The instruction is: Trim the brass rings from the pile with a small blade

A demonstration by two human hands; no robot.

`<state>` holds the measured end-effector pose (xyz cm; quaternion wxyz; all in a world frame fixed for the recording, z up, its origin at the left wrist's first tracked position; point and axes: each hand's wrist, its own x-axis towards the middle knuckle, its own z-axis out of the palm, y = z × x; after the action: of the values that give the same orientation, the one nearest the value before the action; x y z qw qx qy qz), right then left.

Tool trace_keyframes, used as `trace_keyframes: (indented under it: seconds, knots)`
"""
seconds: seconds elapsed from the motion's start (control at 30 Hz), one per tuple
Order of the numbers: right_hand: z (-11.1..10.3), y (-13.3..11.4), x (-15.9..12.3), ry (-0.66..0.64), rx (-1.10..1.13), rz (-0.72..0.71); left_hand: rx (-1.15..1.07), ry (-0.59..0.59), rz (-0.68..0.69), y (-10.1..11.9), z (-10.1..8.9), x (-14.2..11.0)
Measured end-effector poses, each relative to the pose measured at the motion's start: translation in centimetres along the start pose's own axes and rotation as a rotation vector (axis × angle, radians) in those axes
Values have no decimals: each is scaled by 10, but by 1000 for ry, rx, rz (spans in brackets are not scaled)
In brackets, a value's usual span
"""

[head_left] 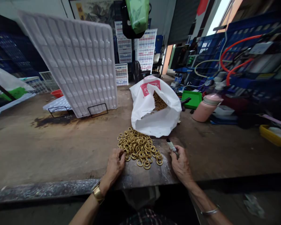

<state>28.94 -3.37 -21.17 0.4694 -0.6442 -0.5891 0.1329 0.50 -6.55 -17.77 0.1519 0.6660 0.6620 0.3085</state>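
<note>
A loose pile of brass-coloured metal rings (137, 145) lies on the wooden table (60, 150) in front of me. At the pile's left edge rests my left hand (114, 164), its fingers curled against the outermost rings; what lies between the fingertips is hidden. To the right of the pile, my right hand (181, 165) is closed around a short, slim tool (172, 146) with a pale, wrapped-looking middle and a dark end pointing up and left. Its exact kind is not clear. Behind the pile, a torn white sack (152, 125) lies open towards me, with more rings inside.
A white moulded plastic tray (84, 62) stands upright on thin black wire stands (98, 109) at the left. Right of the sack are a green tray (192, 99), a pink bottle (204, 109) and a yellow tray (275, 137). White crates (145, 47) are stacked behind.
</note>
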Motion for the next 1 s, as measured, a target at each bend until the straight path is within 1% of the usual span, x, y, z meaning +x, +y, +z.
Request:
trace_keyframes:
  seconds: [0.1,0.23,0.43,0.53,0.63,0.7,0.83,0.9,0.93,1.0]
  knots:
    - [-2,-3,-2,11,32,68,-2,4,-7,-2,2,0]
    - [-5,-7,-3,73,-1,83,15,-12,16,3,-1,0]
    - [-6,-3,-5,89,1,30,131,-76,26,12,-5,0]
    - [-5,-3,-8,91,24,7,142,-55,35,11,-3,-1]
    - [0,-15,-15,84,67,-13,152,-26,33,9,3,-4]
    - [3,-31,-23,5,120,-31,157,-2,29,8,6,-6]
    - [13,-69,-39,-284,245,-83,164,43,16,6,10,-9]
    - [19,-85,-45,-417,269,-80,169,61,15,7,10,-10]
    - [23,-92,-46,-459,278,-67,174,79,15,8,9,-11]
    - [30,-102,-48,-506,306,-43,172,153,23,13,7,-13]
